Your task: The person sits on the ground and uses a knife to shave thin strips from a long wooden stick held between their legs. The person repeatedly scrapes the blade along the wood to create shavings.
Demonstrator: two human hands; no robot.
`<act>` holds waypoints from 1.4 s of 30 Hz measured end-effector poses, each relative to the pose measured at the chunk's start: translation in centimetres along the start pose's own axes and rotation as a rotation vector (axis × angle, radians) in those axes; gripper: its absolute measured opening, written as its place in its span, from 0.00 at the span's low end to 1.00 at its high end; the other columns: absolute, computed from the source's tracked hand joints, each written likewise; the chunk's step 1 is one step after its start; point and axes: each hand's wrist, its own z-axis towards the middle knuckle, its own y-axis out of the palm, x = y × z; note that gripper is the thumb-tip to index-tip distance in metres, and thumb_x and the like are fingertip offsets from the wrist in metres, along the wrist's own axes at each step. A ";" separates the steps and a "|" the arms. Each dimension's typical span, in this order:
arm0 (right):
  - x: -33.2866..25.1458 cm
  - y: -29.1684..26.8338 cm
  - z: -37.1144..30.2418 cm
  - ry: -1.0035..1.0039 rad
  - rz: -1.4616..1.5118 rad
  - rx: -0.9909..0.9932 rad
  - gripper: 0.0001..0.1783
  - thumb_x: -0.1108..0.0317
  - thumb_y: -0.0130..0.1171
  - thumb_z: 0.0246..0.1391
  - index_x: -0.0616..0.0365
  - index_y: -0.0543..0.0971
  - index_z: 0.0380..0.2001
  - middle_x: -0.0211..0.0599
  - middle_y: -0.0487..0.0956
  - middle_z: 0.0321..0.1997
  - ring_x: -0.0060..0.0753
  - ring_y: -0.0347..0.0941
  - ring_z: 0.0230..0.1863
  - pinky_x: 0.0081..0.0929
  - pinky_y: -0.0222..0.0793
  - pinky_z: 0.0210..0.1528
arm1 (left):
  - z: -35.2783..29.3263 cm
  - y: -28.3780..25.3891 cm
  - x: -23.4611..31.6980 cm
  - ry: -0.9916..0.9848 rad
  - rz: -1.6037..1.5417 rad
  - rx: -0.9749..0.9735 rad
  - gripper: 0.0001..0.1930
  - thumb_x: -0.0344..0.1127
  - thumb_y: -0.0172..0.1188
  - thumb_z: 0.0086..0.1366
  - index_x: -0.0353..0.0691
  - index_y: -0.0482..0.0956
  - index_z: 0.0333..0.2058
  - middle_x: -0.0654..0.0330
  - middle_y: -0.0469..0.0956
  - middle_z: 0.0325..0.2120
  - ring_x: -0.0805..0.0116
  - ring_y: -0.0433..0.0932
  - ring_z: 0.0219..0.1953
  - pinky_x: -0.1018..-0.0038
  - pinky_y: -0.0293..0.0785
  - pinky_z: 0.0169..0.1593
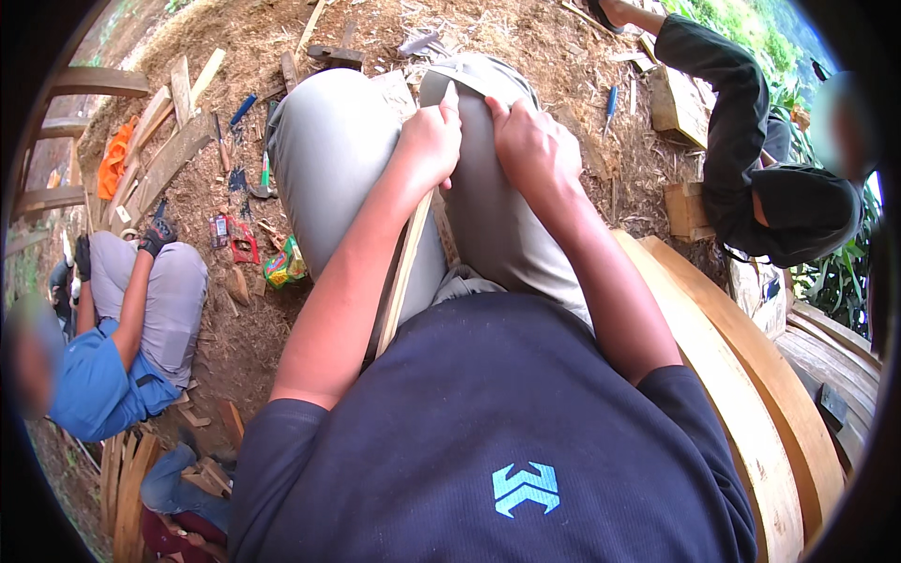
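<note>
My left hand (pixel 432 143) is closed, its thumb pointing up, above the gap between my bent knees. A thin wooden strip (pixel 405 265) slants from below that hand toward my waist; whether the fingers hold it is hidden. My right hand (pixel 535 143) is curled at my right knee, its index finger and thumb toward the knee's top. What it grips, if anything, does not show. Across the front of that knee runs a narrow pale band (pixel 474 79), which could be cloth or a thin piece; I cannot tell.
Shavings cover the ground. A blue-handled tool (pixel 611 105) lies beyond my right knee; a green-handled tool (pixel 266 171) and green packet (pixel 284 264) lie left. Long curved planks (pixel 751 394) flank my right side. People sit left (pixel 117 361) and right (pixel 741 141); another is partly visible lower left.
</note>
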 end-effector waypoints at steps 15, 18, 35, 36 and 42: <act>-0.3 0.5 8.7 0.047 0.022 0.097 0.33 0.44 0.37 0.71 0.60 0.83 0.38 0.51 0.85 0.38 0.52 0.83 0.41 0.44 0.78 0.47 | -2.0 0.9 -0.2 0.010 -0.179 -0.117 0.28 0.56 0.36 0.77 0.39 0.69 0.27 0.63 0.65 0.10 0.72 0.63 0.07 0.73 0.67 0.14; 0.2 0.3 7.3 0.019 0.224 0.172 0.32 0.43 0.38 0.71 0.60 0.82 0.42 0.60 0.82 0.40 0.61 0.79 0.47 0.51 0.72 0.53 | -1.1 0.5 -0.7 -0.040 -0.197 -0.113 0.28 0.58 0.37 0.77 0.39 0.69 0.29 0.64 0.67 0.12 0.75 0.66 0.10 0.75 0.67 0.15; 5.9 -1.7 -0.8 -0.143 0.128 -0.047 0.31 0.40 0.43 0.68 0.58 0.79 0.33 0.55 0.82 0.33 0.60 0.79 0.40 0.52 0.73 0.45 | -0.7 -0.1 0.8 -0.067 -0.155 -0.093 0.22 0.53 0.38 0.78 0.39 0.69 0.35 0.66 0.67 0.17 0.76 0.68 0.12 0.75 0.69 0.16; 5.9 -1.7 -0.8 -0.144 0.127 -0.040 0.30 0.40 0.44 0.68 0.58 0.79 0.33 0.55 0.82 0.33 0.60 0.79 0.40 0.52 0.73 0.44 | -0.7 0.0 0.7 -0.062 -0.131 -0.070 0.22 0.53 0.38 0.78 0.40 0.69 0.34 0.66 0.67 0.17 0.76 0.68 0.12 0.76 0.68 0.15; 5.9 -1.1 -0.7 -0.173 0.089 -0.021 0.29 0.41 0.43 0.68 0.57 0.78 0.32 0.56 0.82 0.32 0.61 0.79 0.38 0.52 0.74 0.42 | -0.1 1.1 -0.1 0.081 0.024 0.103 0.24 0.51 0.38 0.77 0.38 0.71 0.31 0.57 0.73 0.19 0.65 0.74 0.19 0.66 0.72 0.25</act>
